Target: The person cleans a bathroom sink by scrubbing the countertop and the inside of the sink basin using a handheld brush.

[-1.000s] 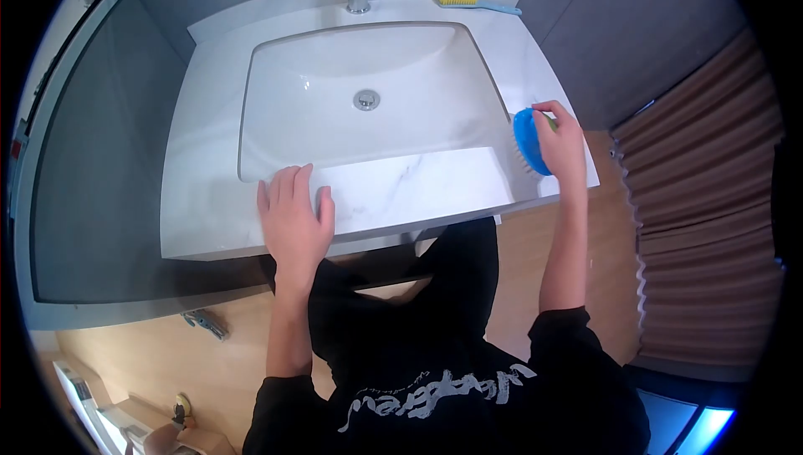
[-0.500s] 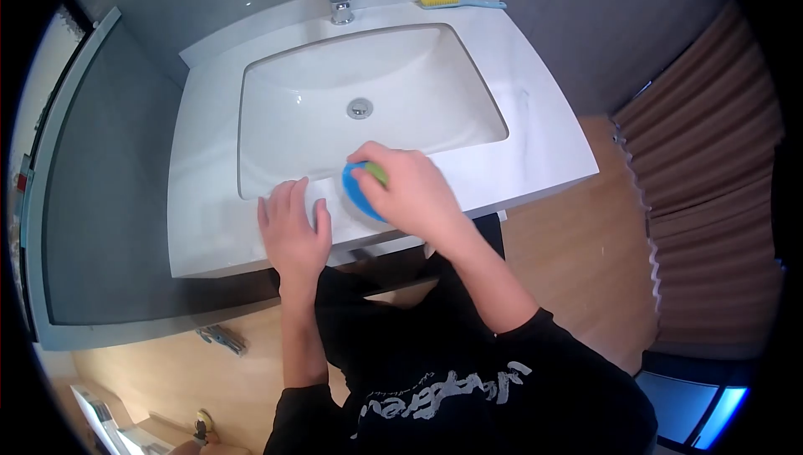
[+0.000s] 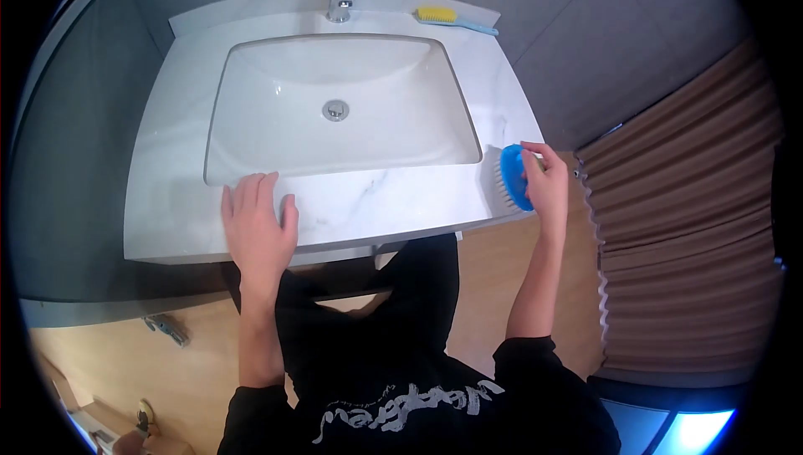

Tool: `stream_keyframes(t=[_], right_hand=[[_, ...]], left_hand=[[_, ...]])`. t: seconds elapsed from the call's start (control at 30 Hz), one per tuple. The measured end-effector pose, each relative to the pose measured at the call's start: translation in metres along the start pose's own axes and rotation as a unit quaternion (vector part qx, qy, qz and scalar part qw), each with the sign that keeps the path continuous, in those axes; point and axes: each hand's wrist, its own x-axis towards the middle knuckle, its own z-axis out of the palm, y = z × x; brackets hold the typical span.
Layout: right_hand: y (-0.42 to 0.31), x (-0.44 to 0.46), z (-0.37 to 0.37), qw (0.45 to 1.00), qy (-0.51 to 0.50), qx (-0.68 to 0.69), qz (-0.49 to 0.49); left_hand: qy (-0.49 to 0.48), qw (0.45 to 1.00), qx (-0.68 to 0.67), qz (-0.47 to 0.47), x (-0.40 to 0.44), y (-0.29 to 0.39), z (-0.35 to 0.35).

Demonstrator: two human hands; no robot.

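At the right end of our tabletop (image 3: 376,196), our right hand's (image 3: 549,187) fingers (image 3: 534,148) grip the blue brush (image 3: 517,172), long axis roughly front to back, bristles (image 3: 504,189) facing left; our left hand (image 3: 261,233) lies open.

A: Any txt readable?
B: Nothing legible for sure. Only lg. white script-style lettering (image 3: 410,411) on the blk. shirt (image 3: 360,375), approx. across the chest.
A: Any smaller txt?
B: Yep, a sm. line of thin white script (image 3: 386,391), same shirt, just beside the lg. letters. Too tiny to read, tbh.
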Motion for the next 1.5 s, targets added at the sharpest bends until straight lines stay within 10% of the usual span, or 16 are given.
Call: stream_keyframes(t=[0.5, 0.93, 1.5], right_hand=[[-0.103, -0.074, 0.101, 0.948, -0.236, 0.093, -0.192], [0.008, -0.01, -0.012, 1.0, -0.011, 0.012, 0.021], [-0.085, -0.044, 0.092, 0.976, -0.129, 0.06, -0.164]], left_hand=[[-0.002, 0.999, 0.032, 0.004, -0.001, 0.001, 0.006], [-0.087, 0.986, -0.057, 0.128, 0.014, 0.09, 0.042], [-0.07, 0.986, -0.072, 0.136, 0.016, 0.088, 0.043]])
